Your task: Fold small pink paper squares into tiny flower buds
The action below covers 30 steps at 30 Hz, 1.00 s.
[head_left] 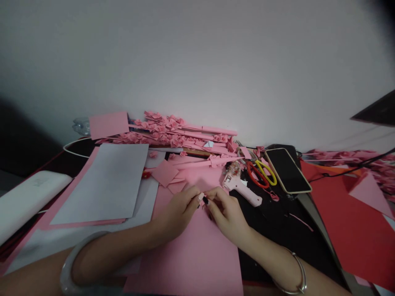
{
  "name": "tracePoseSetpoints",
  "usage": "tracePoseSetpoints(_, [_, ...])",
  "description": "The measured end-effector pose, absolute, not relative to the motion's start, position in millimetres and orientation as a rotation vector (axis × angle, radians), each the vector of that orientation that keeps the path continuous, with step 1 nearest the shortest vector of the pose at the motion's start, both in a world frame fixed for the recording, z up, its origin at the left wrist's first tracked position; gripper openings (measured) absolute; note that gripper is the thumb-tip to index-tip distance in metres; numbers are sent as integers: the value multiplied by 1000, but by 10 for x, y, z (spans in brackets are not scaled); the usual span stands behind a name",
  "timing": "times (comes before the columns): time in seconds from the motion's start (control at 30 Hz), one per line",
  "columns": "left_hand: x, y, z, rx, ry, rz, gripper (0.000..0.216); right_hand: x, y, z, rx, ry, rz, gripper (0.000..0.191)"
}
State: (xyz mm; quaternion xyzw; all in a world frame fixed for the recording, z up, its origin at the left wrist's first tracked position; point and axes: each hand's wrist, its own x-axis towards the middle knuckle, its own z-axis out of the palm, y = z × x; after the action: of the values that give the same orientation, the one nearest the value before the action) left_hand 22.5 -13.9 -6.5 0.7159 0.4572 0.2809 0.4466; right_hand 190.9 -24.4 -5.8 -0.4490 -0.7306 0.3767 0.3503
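Nearest, two forearms come in from the bottom edge, a pale bangle (72,263) on the left wrist, a thin metal bangle (298,273) on the right. Left hand (179,209) and right hand (225,211) meet fingertip to fingertip over a big pink sheet (197,255) lying on the desk (277,222). Both hands are pinched shut on a tiny pink paper piece (204,200) between them, mostly hidden by the fingers. Left of the hands, grey-white sheets (105,185) are stacked over more pink paper. Just beyond the right hand lies a pink glue gun (242,187), then red-and-yellow scissors (262,173), then a dark phone (287,170), face up. Red paper (348,230) covers the right side. Loose pink squares (165,172) sit past the hands. Farthest, along the wall, a heap of small folded pink flowers and strips (173,133).
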Motion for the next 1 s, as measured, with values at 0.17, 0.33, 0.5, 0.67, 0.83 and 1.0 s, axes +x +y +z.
tracePoseSetpoints(0.17, [226,-137,-57,1774,1142,683,27,1918,-242,-14,-1177,-2008,923,10])
tracePoseSetpoints(0.33, [220,-140,-71,1780,1138,658,27,1922,-224,20,-1159,-2138,855,13])
tracePoseSetpoints(0.5, [224,-145,-55,1752,1113,654,27,1926,-194,33,-1108,-2141,926,19])
tracePoseSetpoints(0.67, [230,-145,-38,1689,1083,654,28,1955,-167,31,-1048,-2068,1088,21])
tracePoseSetpoints(0.83, [232,-150,-30,1597,1060,658,28,1970,-162,22,-1050,-2048,1117,20])
tracePoseSetpoints(1.0, [233,-139,-19,1396,1017,635,34,1963,-178,33,-1049,-2060,1052,22])
